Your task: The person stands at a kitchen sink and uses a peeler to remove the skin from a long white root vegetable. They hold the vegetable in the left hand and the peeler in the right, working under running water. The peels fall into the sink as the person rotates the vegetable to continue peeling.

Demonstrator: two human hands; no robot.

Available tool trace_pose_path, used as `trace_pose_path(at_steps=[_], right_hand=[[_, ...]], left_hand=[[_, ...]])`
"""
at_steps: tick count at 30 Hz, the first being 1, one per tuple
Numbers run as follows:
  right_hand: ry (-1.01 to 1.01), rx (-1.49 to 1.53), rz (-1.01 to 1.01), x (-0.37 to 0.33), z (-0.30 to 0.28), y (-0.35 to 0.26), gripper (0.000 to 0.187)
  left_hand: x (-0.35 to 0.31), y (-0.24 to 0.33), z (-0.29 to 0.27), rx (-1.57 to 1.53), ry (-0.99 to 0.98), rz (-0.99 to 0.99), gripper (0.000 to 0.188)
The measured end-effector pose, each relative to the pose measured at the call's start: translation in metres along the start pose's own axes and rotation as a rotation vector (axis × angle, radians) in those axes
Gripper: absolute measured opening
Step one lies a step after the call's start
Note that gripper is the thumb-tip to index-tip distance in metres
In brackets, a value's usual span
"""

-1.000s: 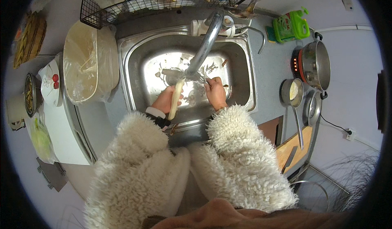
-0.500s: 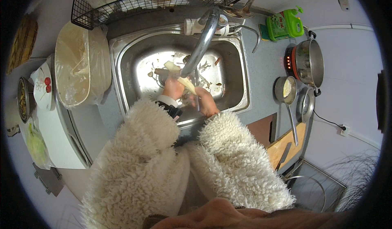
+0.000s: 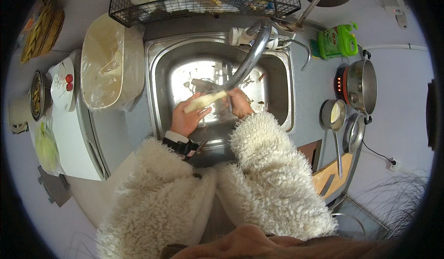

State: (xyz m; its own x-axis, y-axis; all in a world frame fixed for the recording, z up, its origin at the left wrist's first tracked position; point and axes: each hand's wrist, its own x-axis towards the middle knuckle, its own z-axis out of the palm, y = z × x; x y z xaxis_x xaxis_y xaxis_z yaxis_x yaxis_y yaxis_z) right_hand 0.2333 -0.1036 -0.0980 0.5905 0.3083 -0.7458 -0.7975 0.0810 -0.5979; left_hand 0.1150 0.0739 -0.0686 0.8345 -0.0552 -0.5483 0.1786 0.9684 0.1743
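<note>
Sink is all around both hands' fingers; lined tub is outside it, up-left of L fingers. Tap arcs over, spout end just above R fingertips. Change in last half sec: L hand dropped back toward the body, stick swung from sloping down to R to sloping up to R. Reads as a re-grip / turn, prob. between strokes, so a diff. face is likely up now; not certain. L fingers loosely round its near end, thumb above, others spread below. R hand is at the far end, fingers curled on the tool; can't tell if they pinch the stick too. Stick: btwn the hands, over the basin, pale cream, looks peeled, no brown on the visible side, underside hidden. Tool: thin, grey metal, pointing away past R fingers, type unclear. Scraps: small, brown, some beyond R fingers.
</note>
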Motion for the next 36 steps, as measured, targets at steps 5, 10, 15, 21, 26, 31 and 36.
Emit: trace_pose_path(at_steps=[5,10,15,21,26,31,36], right_hand=[[-0.053,-0.237,-0.019,0.022,0.009,0.004,0.018],[-0.042,-0.613,-0.129,0.018,0.028,0.008,0.035],[0.028,-0.771,-0.205,0.003,0.042,-0.003,0.033],[0.215,-1.161,-0.607,-0.026,0.020,0.002,0.028],[0.004,-1.229,-0.715,-0.068,0.005,0.024,0.029],[0.038,-1.242,-0.826,-0.070,-0.001,0.020,0.028],[0.214,-1.131,-0.886,-0.060,-0.008,0.008,0.026]], left_hand=[[-0.010,0.006,-0.010,0.317,0.000,-0.260,0.049],[-0.013,-0.004,-0.014,0.380,0.009,-0.341,0.052],[-0.016,-0.006,-0.017,0.327,0.012,-0.345,0.051],[-0.009,-0.012,-0.025,0.260,0.009,-0.362,0.043],[-0.001,-0.020,-0.026,0.258,0.046,-0.258,0.030],[-0.002,-0.024,-0.019,0.292,-0.039,-0.217,0.031],[-0.001,-0.025,-0.023,0.297,-0.003,-0.217,0.042]])
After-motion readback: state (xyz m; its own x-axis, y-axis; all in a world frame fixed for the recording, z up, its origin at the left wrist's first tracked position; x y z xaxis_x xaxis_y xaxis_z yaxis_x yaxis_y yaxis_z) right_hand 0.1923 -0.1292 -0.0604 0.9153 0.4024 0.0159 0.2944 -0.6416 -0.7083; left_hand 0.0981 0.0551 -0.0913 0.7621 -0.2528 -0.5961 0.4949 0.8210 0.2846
